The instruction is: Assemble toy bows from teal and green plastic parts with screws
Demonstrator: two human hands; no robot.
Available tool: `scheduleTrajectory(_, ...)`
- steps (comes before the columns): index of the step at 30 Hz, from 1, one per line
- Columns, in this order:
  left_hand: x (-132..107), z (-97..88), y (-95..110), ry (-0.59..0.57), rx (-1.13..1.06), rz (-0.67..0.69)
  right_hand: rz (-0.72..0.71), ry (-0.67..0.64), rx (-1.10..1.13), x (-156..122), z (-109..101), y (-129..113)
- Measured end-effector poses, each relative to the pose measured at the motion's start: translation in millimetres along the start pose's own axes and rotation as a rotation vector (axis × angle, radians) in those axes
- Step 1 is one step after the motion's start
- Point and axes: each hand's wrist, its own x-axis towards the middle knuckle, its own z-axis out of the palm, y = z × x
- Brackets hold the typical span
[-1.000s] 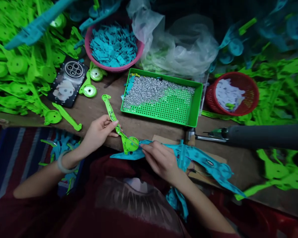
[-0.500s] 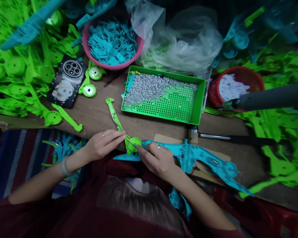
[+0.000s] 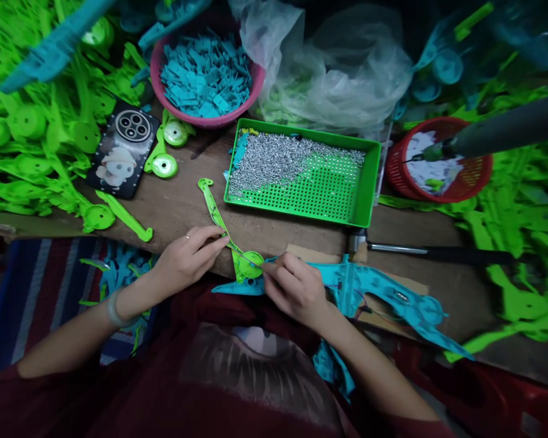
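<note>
My left hand (image 3: 189, 258) pinches a thin wire (image 3: 243, 254) between thumb and fingers, over the narrow arm of a lime-green plastic part (image 3: 242, 274). The wire slants down across that part's round end to my right hand (image 3: 299, 286), whose closed fingertips grip its other end. Under the round end lies a long turquoise plastic piece (image 3: 379, 281), with thin wires near its middle. My right fingers partly cover that piece.
A green tray (image 3: 301, 216) of small metal screws stands ahead, a pink bowl (image 3: 205, 120) of turquoise pieces behind it. At right are a hammer (image 3: 402, 249), a red basket (image 3: 477, 176) and a hanging power screwdriver (image 3: 493, 131). Green parts and a phone (image 3: 122, 149) lie left.
My right fingers have drawn slightly right, off the green part's round end, and more wire shows. The hanging screwdriver has swung up and right over the red basket.
</note>
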Motion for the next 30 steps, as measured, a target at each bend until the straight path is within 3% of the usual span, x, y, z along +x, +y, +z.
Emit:
scheduleTrajectory(6,14,-8.9,-9,-0.029,0.053,0.138,-0.072,0.044,-0.009,-1,1,2)
scheduleTrajectory(13,25,-6.9,-7,0.004,-0.062,-0.001,-0.194,0.010,-0.214,1,-3,1)
scheduleTrajectory(16,27,-3.7,-5,0.021,-0.045,0.011,-0.170,0.007,-0.144,0,-3,2)
scheduleTrajectory(20,26,2.1,-5,0.066,-0.089,0.159,-0.051,0.017,0.066,1,-5,2)
scheduleTrajectory(23,24,2.0,-8,0.012,-0.135,0.196,0.027,0.047,0.236,5,-6,0)
scheduleTrajectory(26,22,-1.1,-12,-0.028,-0.176,0.199,-0.013,0.061,0.191,5,-7,0)
scheduleTrajectory(30,17,-1.2,-14,0.036,-0.164,0.256,-0.053,0.043,0.063,4,-6,0)
